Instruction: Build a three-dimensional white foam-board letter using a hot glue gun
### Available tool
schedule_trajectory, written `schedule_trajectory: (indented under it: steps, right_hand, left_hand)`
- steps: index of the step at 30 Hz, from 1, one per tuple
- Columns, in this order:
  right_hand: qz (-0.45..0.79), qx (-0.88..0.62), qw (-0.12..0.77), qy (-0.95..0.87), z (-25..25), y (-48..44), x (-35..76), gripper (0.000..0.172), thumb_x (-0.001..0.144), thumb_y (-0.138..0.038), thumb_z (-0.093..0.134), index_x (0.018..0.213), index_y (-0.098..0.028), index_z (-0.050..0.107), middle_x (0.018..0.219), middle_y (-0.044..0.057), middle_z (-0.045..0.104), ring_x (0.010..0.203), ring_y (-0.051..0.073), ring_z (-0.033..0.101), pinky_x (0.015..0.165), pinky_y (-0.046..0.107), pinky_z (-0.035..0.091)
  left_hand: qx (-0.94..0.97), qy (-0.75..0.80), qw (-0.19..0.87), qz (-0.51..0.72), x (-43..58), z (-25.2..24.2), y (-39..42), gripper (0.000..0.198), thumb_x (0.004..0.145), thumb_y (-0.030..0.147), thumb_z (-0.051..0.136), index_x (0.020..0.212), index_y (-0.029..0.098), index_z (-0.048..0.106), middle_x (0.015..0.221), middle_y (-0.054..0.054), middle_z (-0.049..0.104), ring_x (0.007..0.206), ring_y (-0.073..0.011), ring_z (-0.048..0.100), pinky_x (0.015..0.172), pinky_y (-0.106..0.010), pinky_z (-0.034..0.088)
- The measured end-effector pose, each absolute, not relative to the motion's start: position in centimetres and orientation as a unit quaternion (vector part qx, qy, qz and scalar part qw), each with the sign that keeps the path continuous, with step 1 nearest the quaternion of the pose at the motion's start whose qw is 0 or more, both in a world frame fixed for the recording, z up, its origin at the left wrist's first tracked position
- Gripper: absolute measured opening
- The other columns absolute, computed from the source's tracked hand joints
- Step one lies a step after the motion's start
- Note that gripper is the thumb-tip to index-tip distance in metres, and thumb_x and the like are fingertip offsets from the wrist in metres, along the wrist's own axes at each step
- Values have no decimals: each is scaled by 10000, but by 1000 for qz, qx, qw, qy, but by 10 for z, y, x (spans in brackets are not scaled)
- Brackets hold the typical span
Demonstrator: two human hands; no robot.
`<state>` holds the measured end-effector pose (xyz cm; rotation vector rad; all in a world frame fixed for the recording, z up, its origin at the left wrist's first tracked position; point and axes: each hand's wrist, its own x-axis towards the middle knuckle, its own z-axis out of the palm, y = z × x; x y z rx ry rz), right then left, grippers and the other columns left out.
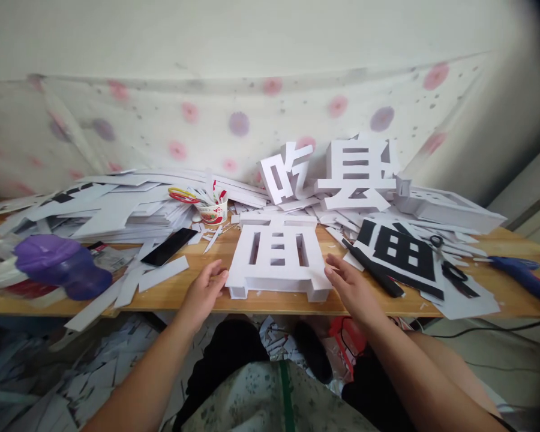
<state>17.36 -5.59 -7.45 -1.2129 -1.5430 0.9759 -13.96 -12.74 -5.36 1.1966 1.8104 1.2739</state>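
Observation:
A white three-dimensional foam character (278, 273) lies face up at the table's front edge, between my hands. My left hand (206, 290) is at its left side, fingers loosely stretched and fingertips close against the lower left corner. On the other side is my right hand (348, 283), open, with its fingertips at the lower right corner. Whether the fingertips press on the foam, I cannot tell. Just right of my right hand lies a black bar-shaped tool (372, 269), beside a black character cut-out (404, 249) on white board.
Finished white characters (356, 171) stand at the back. Around them lie stacked white sheets (139, 207), a cup of tools (213, 211), a phone (170, 246) and a purple bottle (63, 264). Scissors (452, 270) and a blue glue gun (524, 273) are at right. Scraps cover the floor.

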Motion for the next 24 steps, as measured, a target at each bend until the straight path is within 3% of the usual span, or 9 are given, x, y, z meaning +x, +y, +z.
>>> schedule_trajectory:
  steps: [4,7,9,12,24]
  right_hand:
    - [404,-476,447,-641,-71,-51,170,457,851,-510,553,1154,-197,693,1229,128,681,1163,328,606,988,494,472]
    - [406,-465,440,-652,-69,-53,167,446,833,-475,584,1153,-186,696,1183,105,710,1128,332,624,971,482,481]
    - [405,-464,437,-655,-69,-55,166,469,832,-459,586,1192,-171,671,1177,106,713,1122,329,626,953,467,492]
    - [402,-466,428,-662,-68,-57,165,486,843,-440,569,1230,-156,641,1166,117,716,1109,325,631,917,447,509]
    - [387,-460,411,-685,-67,-58,167,451,877,-397,530,1250,-159,617,1077,101,739,1085,306,635,902,415,503]
  left_hand:
    - [496,644,331,480,-124,-51,-118,571,835,538,532,1233,134,605,1197,-137,686,1112,-281,630,891,-384,525]
    - [531,650,289,460,-113,-52,-124,660,773,457,645,1338,139,524,1263,-111,659,1151,-269,611,973,-377,480]
    - [534,700,213,424,-106,-55,-127,717,733,394,682,1366,118,488,1259,-124,659,1115,-274,630,943,-374,495]
    - [511,759,115,386,-96,-62,-126,642,765,355,635,1345,109,510,1227,-139,674,1100,-275,640,913,-359,502]
    - [493,801,39,339,-85,-68,-121,521,841,367,518,1295,111,532,1048,-163,728,932,-303,689,783,-367,513]
